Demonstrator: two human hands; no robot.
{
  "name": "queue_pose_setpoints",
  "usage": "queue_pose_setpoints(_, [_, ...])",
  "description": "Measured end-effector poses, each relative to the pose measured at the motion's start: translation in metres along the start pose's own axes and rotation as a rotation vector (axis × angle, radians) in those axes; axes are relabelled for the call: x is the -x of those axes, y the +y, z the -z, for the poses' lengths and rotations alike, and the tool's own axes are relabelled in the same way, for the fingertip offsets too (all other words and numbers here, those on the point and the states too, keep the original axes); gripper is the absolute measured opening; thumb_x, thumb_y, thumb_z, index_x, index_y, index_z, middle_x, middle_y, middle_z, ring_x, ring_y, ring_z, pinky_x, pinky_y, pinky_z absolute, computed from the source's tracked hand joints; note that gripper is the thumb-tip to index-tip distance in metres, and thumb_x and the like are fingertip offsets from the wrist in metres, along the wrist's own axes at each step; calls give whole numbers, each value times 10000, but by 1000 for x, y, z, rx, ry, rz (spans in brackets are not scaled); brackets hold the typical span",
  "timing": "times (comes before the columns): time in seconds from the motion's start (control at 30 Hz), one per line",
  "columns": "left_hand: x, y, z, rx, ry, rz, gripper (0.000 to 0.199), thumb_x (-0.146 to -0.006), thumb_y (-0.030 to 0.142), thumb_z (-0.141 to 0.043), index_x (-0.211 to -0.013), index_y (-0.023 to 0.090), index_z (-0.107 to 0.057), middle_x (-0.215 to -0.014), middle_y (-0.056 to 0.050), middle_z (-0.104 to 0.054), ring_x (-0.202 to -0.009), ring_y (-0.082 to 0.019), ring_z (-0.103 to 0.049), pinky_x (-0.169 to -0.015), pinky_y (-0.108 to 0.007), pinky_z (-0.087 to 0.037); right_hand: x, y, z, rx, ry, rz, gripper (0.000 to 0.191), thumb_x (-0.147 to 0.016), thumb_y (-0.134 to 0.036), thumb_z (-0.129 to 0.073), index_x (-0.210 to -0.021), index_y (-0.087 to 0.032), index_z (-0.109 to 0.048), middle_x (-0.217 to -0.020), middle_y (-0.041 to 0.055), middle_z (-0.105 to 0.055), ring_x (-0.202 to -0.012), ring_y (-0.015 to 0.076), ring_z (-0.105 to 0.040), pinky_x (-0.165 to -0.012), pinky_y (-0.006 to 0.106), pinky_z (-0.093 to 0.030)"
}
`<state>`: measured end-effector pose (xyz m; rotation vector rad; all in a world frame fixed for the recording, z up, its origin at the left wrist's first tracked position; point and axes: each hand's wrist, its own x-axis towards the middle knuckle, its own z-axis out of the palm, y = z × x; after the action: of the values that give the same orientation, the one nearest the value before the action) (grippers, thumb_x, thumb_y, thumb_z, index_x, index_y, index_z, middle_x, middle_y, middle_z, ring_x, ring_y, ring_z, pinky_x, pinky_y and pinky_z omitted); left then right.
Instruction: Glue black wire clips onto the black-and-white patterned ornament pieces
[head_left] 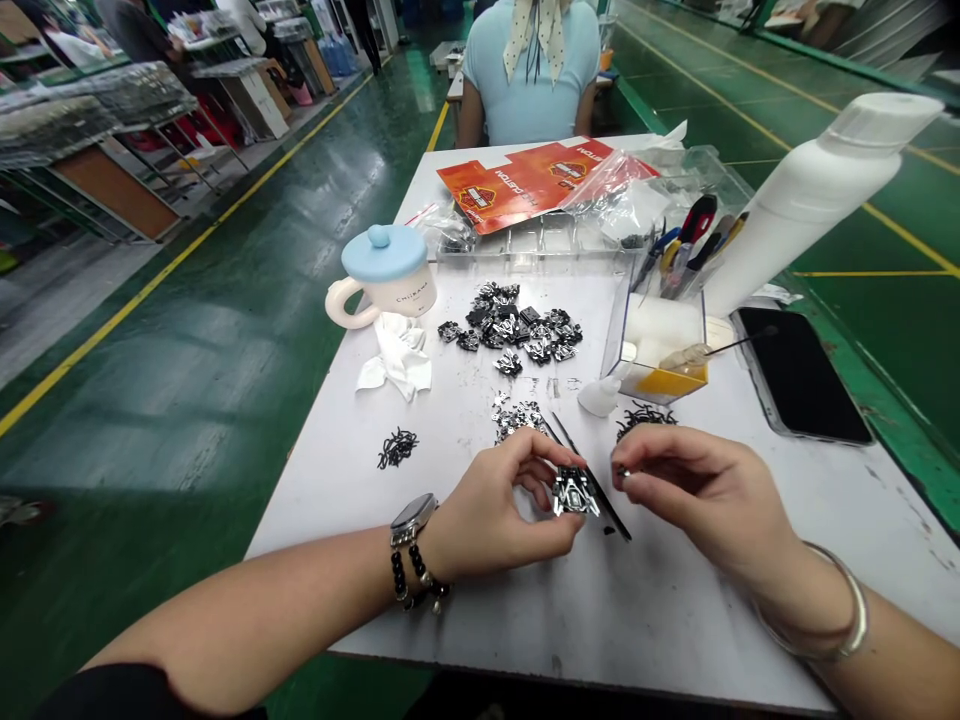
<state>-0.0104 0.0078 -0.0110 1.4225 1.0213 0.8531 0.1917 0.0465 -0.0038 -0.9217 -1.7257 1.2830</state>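
My left hand [517,500] grips a small black-and-silver metal part [575,491] between thumb and fingers above the white table. To its right, my right hand [705,490] pinches a tiny shiny piece [622,472], too small to name. The two hands are apart. Dark tweezers [592,480] lie on the table between them, partly behind the left hand's part. Just beyond are a heap of small silver pieces [517,418] and a pile of black curved bits [646,415], the latter partly covered by my right hand. Farther back lies a pile of similar black-and-silver parts [517,325].
Another small pile of black bits [397,448] lies left. A lidded mug [390,280] and crumpled tissue [401,355] stand behind it. On the right are a clear tool holder [664,340], white bottle [817,200] and phone [802,370]. A person [532,70] sits beyond the table.
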Motion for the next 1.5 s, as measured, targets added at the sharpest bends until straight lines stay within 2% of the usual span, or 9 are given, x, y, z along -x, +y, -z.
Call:
queue_pose_setpoints(0.1, [0, 1, 0, -13, 6, 20, 349, -720, 223, -696, -1008, 157, -509, -1009, -108, -622, -787, -150, -604, -715, -303, -515, 0, 2, -9, -221, -65, -252, 89, -752, -294, -726, -794, -226, -687, -736, 6, -674, -645, 117, -615, -538, 194, -504])
queue_pose_setpoints(0.23, [0, 1, 0, 40, 14, 22, 366, -717, 251, -710, -1014, 148, -522, -955, -93, -619, -759, -136, -599, -696, -281, -516, 0, 7, -14, -372, -103, -417, 140, -725, -320, -752, -806, -215, -706, -782, 25, -686, -683, 120, -622, -583, 206, -515])
queue_pose_setpoints(0.5, [-2, 0, -1, 166, 67, 26, 352, -711, 212, -717, -999, 142, -527, -914, -75, -634, -733, -113, -588, -688, -253, -515, -1, 13, -13, -456, -89, -471, 141, -712, -304, -768, -823, -233, -719, -778, 15, -680, -681, 94, -593, -602, 184, -485])
queue_pose_setpoints(0.7, [-2, 0, -2, 149, 79, -25, 337, -713, 183, -705, -996, 150, -524, -913, -75, -638, -769, -134, -609, -716, -267, -523, 0, 11, -13, -464, -59, -496, 177, -702, -327, -772, -824, -214, -713, -750, 17, -649, -663, 96, -567, -596, 199, -474])
queue_pose_setpoints(0.93, [-1, -1, -2, 150, 76, -16, 365, -676, 163, -738, -985, 155, -542, -862, -47, -645, -745, -126, -608, -722, -265, -523, 1, 11, -14, -452, -121, -445, 131, -737, -321, -742, -822, -228, -704, -791, 12, -656, -739, 118, -589, -660, 223, -489])
queue_pose_setpoints(1.07, [-1, -2, -2, 167, 89, 4, 378, -657, 165, -756, -973, 157, -547, -875, -52, -656, -751, -134, -618, -728, -276, -526, 0, 11, -14, -400, -116, -414, 153, -734, -341, -742, -813, -215, -704, -797, 21, -662, -743, 134, -600, -663, 243, -499])
queue_pose_setpoints(1.17, [-1, -2, -2, 153, 95, -2, 367, -670, 176, -751, -976, 154, -550, -883, -57, -660, -756, -135, -622, -725, -273, -527, 1, 8, -14, -268, -91, -349, 149, -753, -354, -723, -795, -213, -700, -755, 13, -645, -708, 129, -583, -628, 237, -475])
queue_pose_setpoints(1.33, [-1, -1, -4, 81, 100, -39, 352, -693, 211, -741, -983, 137, -555, -900, -74, -654, -782, -146, -629, -709, -268, -534, 6, 7, -14, 61, -25, -154, 126, -827, -329, -649, -785, -210, -665, -701, 1, -583, -650, 118, -526, -592, 252, -414])
queue_pose_setpoints(1.5, [1, -2, -3, 2, 122, -68, 341, -696, 231, -742, -971, 140, -562, -930, -87, -655, -827, -172, -639, -720, -288, -545, 9, 5, -15, 217, -9, -11, 122, -863, -272, -597, -768, -198, -616, -674, 6, -562, -621, 121, -502, -560, 263, -403])
